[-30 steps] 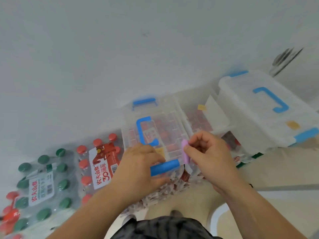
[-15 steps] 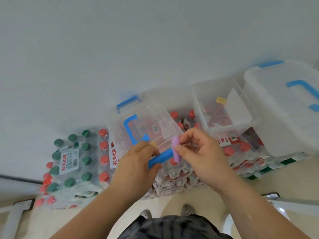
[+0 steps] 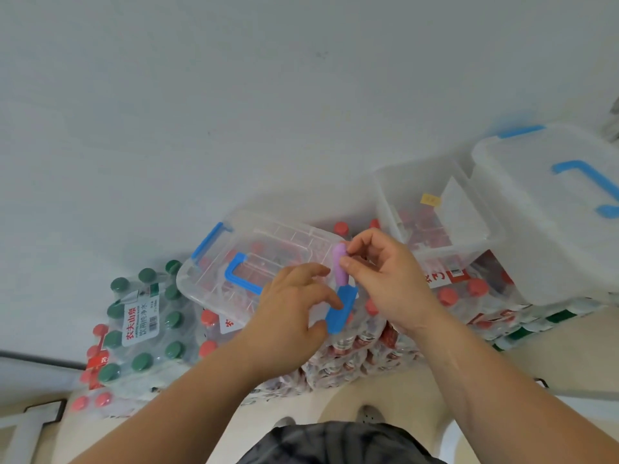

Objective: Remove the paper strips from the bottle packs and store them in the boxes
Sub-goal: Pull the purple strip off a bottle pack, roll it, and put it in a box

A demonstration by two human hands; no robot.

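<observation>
both forearms reach forward, left hand (image 3: 288, 309) loosely curled, right hand (image 3: 385, 279) pinching (thumb against forefinger).

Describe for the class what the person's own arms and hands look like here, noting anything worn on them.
Both forearms are bare, with no sleeves in view. The left hand and right hand wear no gloves, and no rings, watch or wristband can be seen. No markings show on them.
</observation>
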